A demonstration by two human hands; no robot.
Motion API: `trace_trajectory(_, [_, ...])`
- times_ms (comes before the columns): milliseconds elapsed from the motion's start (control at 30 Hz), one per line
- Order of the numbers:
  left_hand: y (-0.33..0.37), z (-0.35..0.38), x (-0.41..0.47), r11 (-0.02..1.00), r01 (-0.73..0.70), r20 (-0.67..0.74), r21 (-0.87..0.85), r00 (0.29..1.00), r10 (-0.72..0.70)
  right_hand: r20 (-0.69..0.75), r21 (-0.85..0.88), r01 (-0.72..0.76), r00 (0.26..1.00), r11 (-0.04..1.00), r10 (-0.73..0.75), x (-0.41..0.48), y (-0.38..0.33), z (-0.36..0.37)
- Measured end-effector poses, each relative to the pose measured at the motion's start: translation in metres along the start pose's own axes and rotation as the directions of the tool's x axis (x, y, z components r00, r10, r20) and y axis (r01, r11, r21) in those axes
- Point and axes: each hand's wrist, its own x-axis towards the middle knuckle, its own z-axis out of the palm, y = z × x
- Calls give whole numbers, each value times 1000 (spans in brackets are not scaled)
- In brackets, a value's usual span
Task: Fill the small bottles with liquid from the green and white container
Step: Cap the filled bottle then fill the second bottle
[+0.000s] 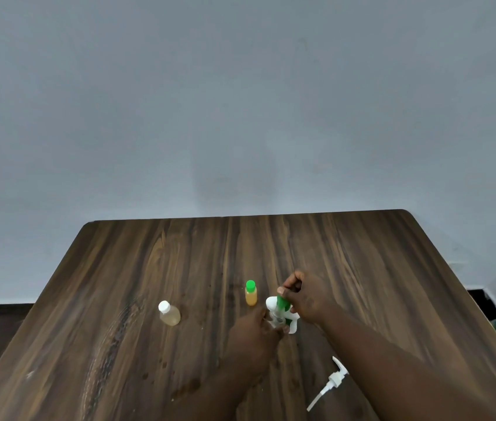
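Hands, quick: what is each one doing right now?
Left hand: closed, gripping what looks like a small clear bottle.
Right hand: closed, gripping the green and white container, tilted over that bottle.

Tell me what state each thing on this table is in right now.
White-capped bottle: upright, capped, pale liquid inside.
Green-capped bottle: upright, capped, yellow liquid inside.
Green and white container: tilted, gripped by the right hand.
Clear small bottle: held by the left hand beneath the container.
Pump head: detached, lying on the table.
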Motion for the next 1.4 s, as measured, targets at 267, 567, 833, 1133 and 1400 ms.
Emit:
trace_trajectory(267, [-2,0,0,1000,-11,-19,-12,1000,10,10,27,-28,1000,999,27,0,1,0])
trace_trajectory(567, [-2,1,1,1000,-3,-11,-21,1000,3,2,31,-18,1000,999,18,-3,3,0])
trace_trajectory(833, [-1,1,1,1000,8,-16,-7,1000,-8,33,19,-32,999,999,31,-3,0,0])
trace_trajectory(1133, [-1,1,0,1000,11,-3,-21,1000,-11,62,8,-24,998,1000,23,0,2,0])
trace_trajectory(1400, [2,-1,1,1000,8,-8,5,1000,-8,54,11,-10,999,1000,10,-1,1,-2])
